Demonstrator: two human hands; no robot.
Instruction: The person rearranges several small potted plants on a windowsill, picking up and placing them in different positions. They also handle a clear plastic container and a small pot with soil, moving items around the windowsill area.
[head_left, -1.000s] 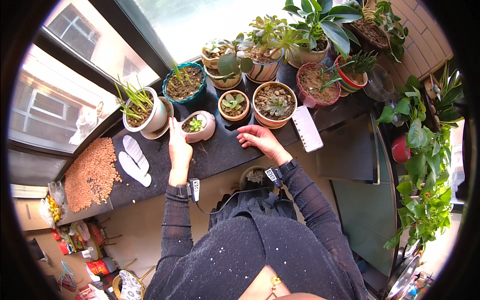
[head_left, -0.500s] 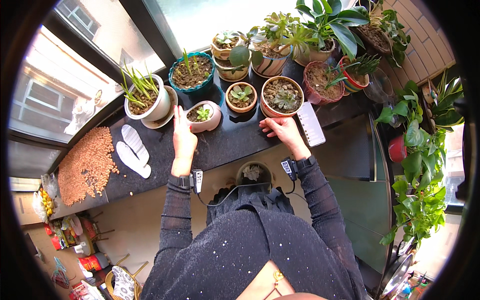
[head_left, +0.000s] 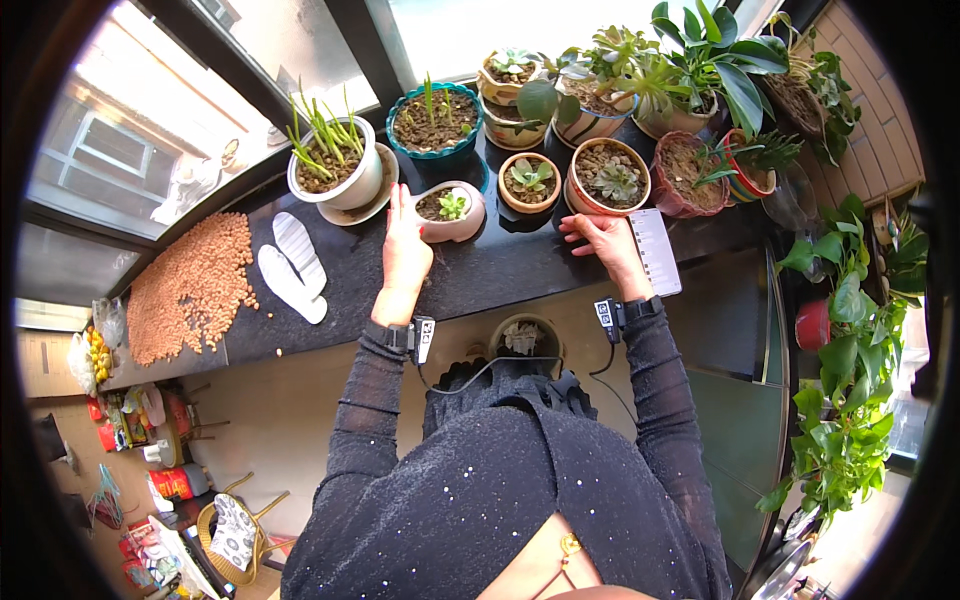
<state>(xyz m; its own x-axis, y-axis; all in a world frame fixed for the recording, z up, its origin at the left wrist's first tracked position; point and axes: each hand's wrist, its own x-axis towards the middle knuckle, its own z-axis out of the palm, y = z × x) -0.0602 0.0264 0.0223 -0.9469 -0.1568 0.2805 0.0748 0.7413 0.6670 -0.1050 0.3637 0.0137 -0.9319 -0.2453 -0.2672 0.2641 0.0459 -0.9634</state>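
My left hand (head_left: 406, 252) stands on edge over the black counter, fingers stretched out, holding nothing. Its fingertips are beside a pale pink pot (head_left: 466, 222) with a small green succulent; whether they touch cannot be told. My right hand (head_left: 609, 247) has loosely bent fingers, slightly apart, just in front of a round cream-and-red pot (head_left: 578, 197) with a rosette succulent in pebbly soil. Between these pots sits a small terracotta pot (head_left: 528, 202) with another succulent. A white spiral notepad (head_left: 656, 252) lies right beside my right hand.
Reddish clay pellets (head_left: 190, 285) spread over the counter's left end, next to two white insoles (head_left: 290, 270). A white pot (head_left: 362, 180) and a teal pot (head_left: 437, 157) hold green shoots. More potted plants line the back right. A bin (head_left: 527, 335) stands below the counter's edge.
The whole view has shifted, so the counter and pots sit farther right in the picture. Both hands keep nearly the same places and poses beside the pots.
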